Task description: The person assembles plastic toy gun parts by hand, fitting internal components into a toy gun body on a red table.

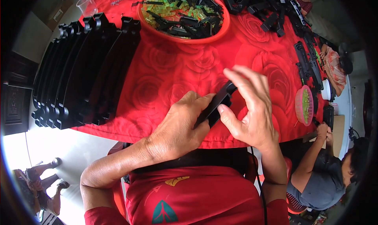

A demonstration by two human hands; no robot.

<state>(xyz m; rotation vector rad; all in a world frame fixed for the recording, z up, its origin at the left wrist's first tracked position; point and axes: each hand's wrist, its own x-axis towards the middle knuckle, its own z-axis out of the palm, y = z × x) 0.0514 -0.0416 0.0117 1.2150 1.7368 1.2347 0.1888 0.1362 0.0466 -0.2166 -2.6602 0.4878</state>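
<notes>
A long black plastic part (216,103) is tilted up in front of me, over the near edge of the table. My left hand (177,126) is closed round its lower end, thumb along the top. Close to its upper end is my right hand (252,111), fingers stretched and apart. The right thumb lies beside the part; whether it touches cannot be made out. To the left, several long black plastic parts (80,71) stand packed in a row. The lower end of the held part is hidden by my left fingers.
A red basin (185,40) holds small black and yellow-green pieces. Black parts (267,16) lie heaped at the far right. A pink basket (298,107) with green pieces sits at the right edge, near a co-worker (321,181). A clear cup (87,5) stands far left.
</notes>
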